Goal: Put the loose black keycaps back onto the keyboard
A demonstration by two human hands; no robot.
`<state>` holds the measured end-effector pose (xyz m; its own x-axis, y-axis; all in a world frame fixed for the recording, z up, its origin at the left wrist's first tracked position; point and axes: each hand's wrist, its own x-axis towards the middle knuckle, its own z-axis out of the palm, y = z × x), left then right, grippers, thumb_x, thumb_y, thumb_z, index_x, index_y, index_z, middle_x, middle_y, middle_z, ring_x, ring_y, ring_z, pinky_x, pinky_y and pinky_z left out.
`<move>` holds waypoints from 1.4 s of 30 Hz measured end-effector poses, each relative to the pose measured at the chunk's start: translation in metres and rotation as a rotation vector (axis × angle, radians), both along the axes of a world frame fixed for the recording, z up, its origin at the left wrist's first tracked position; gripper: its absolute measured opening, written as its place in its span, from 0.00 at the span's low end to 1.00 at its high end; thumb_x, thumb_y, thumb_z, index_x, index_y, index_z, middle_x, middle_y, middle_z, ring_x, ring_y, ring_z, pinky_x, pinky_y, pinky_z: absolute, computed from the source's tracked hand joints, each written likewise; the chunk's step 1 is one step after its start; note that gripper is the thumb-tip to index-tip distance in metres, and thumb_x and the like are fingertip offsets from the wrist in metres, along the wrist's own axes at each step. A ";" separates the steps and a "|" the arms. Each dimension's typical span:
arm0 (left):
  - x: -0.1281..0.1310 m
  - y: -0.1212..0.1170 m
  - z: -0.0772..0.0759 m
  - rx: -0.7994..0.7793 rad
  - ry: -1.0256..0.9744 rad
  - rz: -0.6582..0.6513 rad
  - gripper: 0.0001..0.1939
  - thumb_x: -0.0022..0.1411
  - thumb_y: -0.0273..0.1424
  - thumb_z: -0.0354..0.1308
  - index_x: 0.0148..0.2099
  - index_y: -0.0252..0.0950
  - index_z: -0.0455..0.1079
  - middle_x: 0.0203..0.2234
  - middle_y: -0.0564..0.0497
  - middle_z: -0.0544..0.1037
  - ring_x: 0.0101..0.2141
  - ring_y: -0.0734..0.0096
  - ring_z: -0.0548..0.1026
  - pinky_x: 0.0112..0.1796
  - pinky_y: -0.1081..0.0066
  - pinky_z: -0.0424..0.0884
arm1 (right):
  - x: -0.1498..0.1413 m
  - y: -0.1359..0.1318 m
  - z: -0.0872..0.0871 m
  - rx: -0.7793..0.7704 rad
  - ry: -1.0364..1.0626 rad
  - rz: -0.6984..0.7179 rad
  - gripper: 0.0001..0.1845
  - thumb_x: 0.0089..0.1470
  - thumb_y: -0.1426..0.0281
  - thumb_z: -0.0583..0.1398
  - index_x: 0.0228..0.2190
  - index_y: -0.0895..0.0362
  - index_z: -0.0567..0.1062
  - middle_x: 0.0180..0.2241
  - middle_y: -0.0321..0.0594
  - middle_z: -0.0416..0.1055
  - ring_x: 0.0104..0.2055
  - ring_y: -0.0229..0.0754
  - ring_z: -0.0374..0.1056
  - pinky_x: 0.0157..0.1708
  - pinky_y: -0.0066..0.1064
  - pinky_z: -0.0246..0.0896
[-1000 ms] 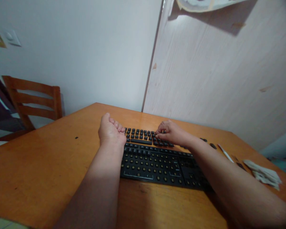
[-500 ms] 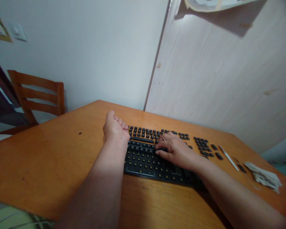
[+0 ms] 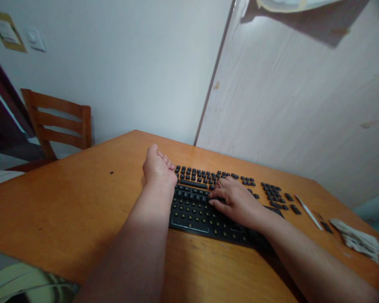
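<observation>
A black keyboard (image 3: 192,216) lies on the table, with keycaps on its far rows and bare key posts on the nearer rows. My left hand (image 3: 159,170) is closed with its fingers curled, at the keyboard's far left corner. Whatever its fingers may hold is hidden. My right hand (image 3: 236,202) rests over the middle of the keyboard. Its thumb and index finger close around a dark keycap at the end of the capped row, partly hidden by the hand. Loose keycaps (image 3: 198,172), laid out in rows, sit just beyond the keyboard, along with a long spacebar (image 3: 193,184).
More loose keycaps (image 3: 272,193) lie to the right, near a white pen-like stick (image 3: 309,213) and a crumpled pale cloth (image 3: 356,240). A small dark piece (image 3: 111,172) lies on the wooden table (image 3: 82,202) at left. A chair (image 3: 61,120) stands beyond the table's left side.
The view has shifted slightly, so everything appears a little farther right. Both hands keep nearly the same pose and place at the keyboard.
</observation>
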<state>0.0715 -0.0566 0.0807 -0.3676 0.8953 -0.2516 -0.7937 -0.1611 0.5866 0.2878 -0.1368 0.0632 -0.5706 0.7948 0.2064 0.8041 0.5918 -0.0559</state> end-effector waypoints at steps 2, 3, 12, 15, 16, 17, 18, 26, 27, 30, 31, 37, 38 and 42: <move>0.000 0.000 0.000 0.000 0.001 0.007 0.20 0.61 0.38 0.53 0.22 0.39 0.47 0.11 0.61 0.49 0.12 0.79 0.48 0.16 0.73 0.47 | -0.001 0.000 -0.001 0.008 -0.010 -0.005 0.08 0.60 0.66 0.62 0.38 0.52 0.82 0.34 0.42 0.69 0.40 0.46 0.60 0.38 0.35 0.52; 0.000 0.000 0.000 0.000 0.002 0.009 0.20 0.60 0.38 0.53 0.23 0.39 0.47 0.11 0.61 0.49 0.12 0.79 0.48 0.16 0.73 0.47 | -0.001 -0.001 -0.001 0.012 -0.017 -0.008 0.08 0.60 0.66 0.62 0.37 0.52 0.82 0.34 0.42 0.69 0.40 0.45 0.60 0.38 0.35 0.51; 0.000 -0.001 0.001 -0.004 0.002 0.004 0.20 0.61 0.37 0.53 0.23 0.39 0.48 0.11 0.61 0.50 0.12 0.79 0.47 0.16 0.73 0.47 | -0.010 -0.004 -0.001 0.018 -0.085 -0.047 0.11 0.61 0.66 0.60 0.33 0.54 0.82 0.33 0.42 0.70 0.40 0.45 0.60 0.39 0.36 0.51; 0.000 -0.001 0.001 -0.001 0.005 -0.001 0.20 0.62 0.37 0.52 0.22 0.39 0.48 0.11 0.61 0.50 0.12 0.79 0.48 0.16 0.73 0.47 | -0.013 -0.006 -0.001 0.019 -0.109 -0.066 0.12 0.62 0.67 0.59 0.31 0.55 0.81 0.32 0.42 0.71 0.39 0.45 0.60 0.39 0.36 0.51; 0.000 -0.001 0.001 -0.001 0.005 -0.002 0.21 0.62 0.38 0.52 0.22 0.39 0.48 0.10 0.61 0.50 0.12 0.79 0.48 0.16 0.73 0.46 | -0.014 -0.007 -0.001 0.019 -0.119 -0.073 0.12 0.62 0.67 0.59 0.30 0.55 0.81 0.32 0.42 0.71 0.39 0.45 0.60 0.39 0.36 0.52; 0.000 -0.001 0.001 -0.001 0.003 -0.002 0.21 0.62 0.38 0.52 0.22 0.39 0.48 0.10 0.61 0.50 0.12 0.79 0.48 0.15 0.73 0.46 | -0.016 -0.008 -0.001 0.019 -0.128 -0.081 0.13 0.63 0.67 0.58 0.30 0.55 0.81 0.32 0.42 0.71 0.39 0.45 0.60 0.39 0.36 0.52; 0.000 -0.001 0.001 -0.001 0.002 -0.002 0.21 0.62 0.38 0.52 0.22 0.39 0.47 0.10 0.61 0.50 0.12 0.79 0.48 0.15 0.73 0.46 | -0.017 -0.009 0.000 0.020 -0.135 -0.088 0.14 0.63 0.67 0.58 0.29 0.56 0.80 0.32 0.42 0.71 0.38 0.45 0.60 0.39 0.36 0.52; 0.001 -0.001 0.000 -0.005 0.011 -0.002 0.21 0.61 0.38 0.53 0.22 0.39 0.48 0.11 0.61 0.50 0.12 0.80 0.48 0.16 0.74 0.47 | -0.022 -0.014 -0.002 0.038 -0.193 -0.145 0.18 0.64 0.68 0.55 0.25 0.56 0.77 0.31 0.42 0.73 0.36 0.44 0.62 0.37 0.35 0.53; 0.001 -0.001 0.000 -0.005 0.012 -0.002 0.21 0.61 0.38 0.53 0.22 0.39 0.48 0.11 0.61 0.50 0.12 0.79 0.48 0.16 0.74 0.47 | -0.022 -0.014 -0.002 0.042 -0.200 -0.152 0.18 0.65 0.67 0.55 0.25 0.56 0.77 0.31 0.42 0.74 0.36 0.44 0.62 0.37 0.35 0.53; 0.001 0.000 0.000 -0.003 0.013 -0.004 0.21 0.61 0.38 0.52 0.22 0.39 0.48 0.11 0.61 0.50 0.12 0.79 0.48 0.15 0.73 0.46 | -0.023 -0.015 -0.003 0.057 -0.231 -0.166 0.18 0.65 0.67 0.55 0.25 0.56 0.77 0.30 0.41 0.75 0.35 0.44 0.63 0.35 0.35 0.52; 0.001 0.000 0.000 -0.002 0.013 -0.003 0.21 0.61 0.38 0.52 0.22 0.39 0.48 0.11 0.61 0.50 0.12 0.79 0.48 0.15 0.73 0.46 | -0.023 -0.016 -0.003 0.063 -0.243 -0.170 0.18 0.65 0.67 0.54 0.25 0.55 0.77 0.30 0.41 0.75 0.35 0.44 0.64 0.34 0.35 0.51; 0.002 -0.001 0.000 -0.003 0.017 -0.012 0.20 0.61 0.38 0.53 0.22 0.39 0.48 0.11 0.61 0.50 0.12 0.79 0.48 0.15 0.73 0.46 | -0.027 -0.017 -0.002 0.071 -0.287 -0.204 0.18 0.65 0.67 0.54 0.26 0.54 0.78 0.30 0.39 0.77 0.34 0.43 0.68 0.31 0.34 0.52; 0.002 -0.001 0.000 -0.002 0.019 -0.013 0.20 0.61 0.38 0.53 0.22 0.39 0.48 0.11 0.61 0.50 0.12 0.79 0.49 0.15 0.73 0.46 | -0.028 -0.018 -0.002 0.068 -0.290 -0.211 0.18 0.65 0.67 0.54 0.26 0.54 0.78 0.30 0.39 0.77 0.34 0.43 0.68 0.31 0.34 0.52; 0.002 -0.001 0.000 0.000 0.021 -0.013 0.20 0.61 0.38 0.53 0.23 0.39 0.48 0.11 0.61 0.51 0.12 0.79 0.49 0.15 0.74 0.47 | -0.028 -0.019 -0.002 0.074 -0.303 -0.228 0.19 0.65 0.67 0.53 0.27 0.53 0.79 0.30 0.39 0.78 0.33 0.44 0.71 0.30 0.33 0.54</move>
